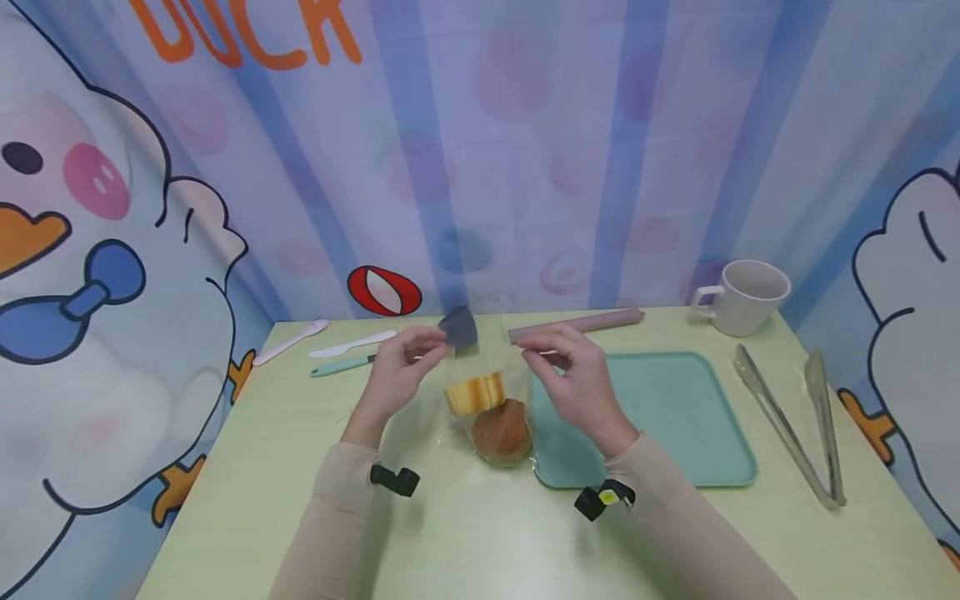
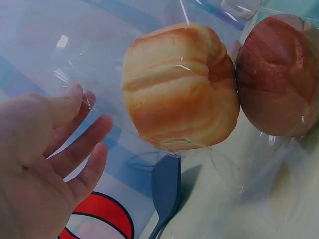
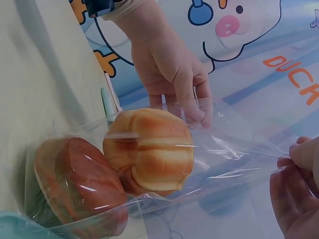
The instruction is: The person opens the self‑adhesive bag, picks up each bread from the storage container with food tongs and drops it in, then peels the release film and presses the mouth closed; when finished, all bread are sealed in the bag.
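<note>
A clear plastic bag [image 3: 224,154] hangs between my hands over the table. Inside it, a pale yellow bread roll with browned stripes [image 1: 476,393] sits above a round brown bun [image 1: 501,435]. My left hand [image 1: 399,367] pinches one side of the bag's upper edge between thumb and fingertips; its other fingers are spread loosely in the left wrist view. On the opposite side, my right hand [image 1: 572,379] pinches the bag's edge, pulling the film taut in the right wrist view. Behind the bag lies a dark grey-blue spatula [image 2: 167,184], partly hidden by my left hand in the head view.
A mint-green tray [image 1: 660,417] lies to the right, partly under my right hand. Beyond it are metal tongs [image 1: 787,433] and a white mug [image 1: 750,296]. A long mauve stick [image 1: 600,321] lies at the back. Left stand a pink spoon-like utensil [image 1: 292,342] and a white knife [image 1: 352,344].
</note>
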Motion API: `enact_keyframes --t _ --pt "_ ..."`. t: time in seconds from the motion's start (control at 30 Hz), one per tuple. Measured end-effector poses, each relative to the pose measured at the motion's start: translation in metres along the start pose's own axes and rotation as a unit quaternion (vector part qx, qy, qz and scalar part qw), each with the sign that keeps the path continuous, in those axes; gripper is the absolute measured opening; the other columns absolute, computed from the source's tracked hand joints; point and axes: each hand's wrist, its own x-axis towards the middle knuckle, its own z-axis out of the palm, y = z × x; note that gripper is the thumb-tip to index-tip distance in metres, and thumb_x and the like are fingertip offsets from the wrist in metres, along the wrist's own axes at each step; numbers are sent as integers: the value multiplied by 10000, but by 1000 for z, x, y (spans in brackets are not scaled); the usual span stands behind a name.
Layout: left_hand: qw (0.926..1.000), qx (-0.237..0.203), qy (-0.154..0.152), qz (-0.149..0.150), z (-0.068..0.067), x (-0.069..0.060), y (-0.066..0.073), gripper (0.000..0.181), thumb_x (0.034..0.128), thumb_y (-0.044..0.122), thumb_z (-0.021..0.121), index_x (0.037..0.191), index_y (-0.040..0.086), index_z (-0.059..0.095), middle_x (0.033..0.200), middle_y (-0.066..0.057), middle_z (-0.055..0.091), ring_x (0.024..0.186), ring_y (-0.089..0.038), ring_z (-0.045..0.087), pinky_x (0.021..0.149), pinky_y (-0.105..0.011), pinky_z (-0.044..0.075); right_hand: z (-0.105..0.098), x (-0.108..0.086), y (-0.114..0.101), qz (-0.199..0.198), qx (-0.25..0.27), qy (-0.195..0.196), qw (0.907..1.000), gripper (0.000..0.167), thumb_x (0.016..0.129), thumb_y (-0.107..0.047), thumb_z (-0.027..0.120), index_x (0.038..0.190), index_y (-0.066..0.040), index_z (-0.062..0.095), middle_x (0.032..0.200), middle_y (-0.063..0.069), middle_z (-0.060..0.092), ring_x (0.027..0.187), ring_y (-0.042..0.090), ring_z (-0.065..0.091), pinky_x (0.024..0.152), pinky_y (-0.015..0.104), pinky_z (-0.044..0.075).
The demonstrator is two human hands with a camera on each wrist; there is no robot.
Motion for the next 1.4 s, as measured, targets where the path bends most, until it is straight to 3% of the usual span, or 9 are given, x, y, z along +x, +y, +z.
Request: enact_keyframes --t 0.2,0.43,0.67,0.9,1.07,1.17,1.4 --pt "9992 -134 373 -52 -5 -6 -2 151 996 125 738 1113 30 749 1070 -142 757 962 -220 724 856 -245 590 -2 2 -2 216 7 144 9997 202 963 24 727 1116 -85 801 1089 61 746 970 155 731 824 237 615" --pt "9959 -765 492 2 -17 -17 -2 141 1007 48 698 1105 -53 699 1027 -218 741 873 -160 725 833 -270 622 -6 7 6 775 781 402 9931 267 943 43 742 1201 36 672 1002 202 700 901 91 713 810 237 620" --pt "9907 -1105 790 -78 -25 -26 0 122 1014 -8 660 1100 -94 655 940 -49 737 851 -133 725 833 -280 629 -13 12 12 945 986 600 9888 310 934 51 749 1226 83 650 1032 319 679 898 85 722 828 235 616" --pt "9889 -1214 847 -126 -28 -29 7 178 1001 10 690 1154 -79 674 917 -13 731 818 -135 737 830 -313 638 -17 15 14 808 972 501 9907 177 925 46 763 1094 94 735 1003 198 752 869 65 741 776 230 620" --pt "9889 -1219 845 86 -26 -28 14 253 1009 33 687 1230 -89 681 928 6 744 808 -131 741 808 -321 642 -21 18 11 750 872 378 9926 115 956 35 728 1059 86 738 1034 217 741 874 83 734 768 213 608" --pt "9870 -1328 869 233 -23 -27 16 196 1015 14 668 1168 -106 685 931 -10 734 814 -136 730 799 -329 645 -22 19 9 879 897 157 9920 106 1011 7 660 1067 93 685 1099 210 731 954 91 713 834 215 594" --pt "9869 -1146 1025 494 -14 -26 20 109 1053 32 611 1109 -37 674 1178 -105 726 1062 -186 724 928 -290 604 -17 19 10 1174 983 -94 9882 119 1084 -55 552 1120 52 589 1086 249 746 887 74 683 803 213 567"
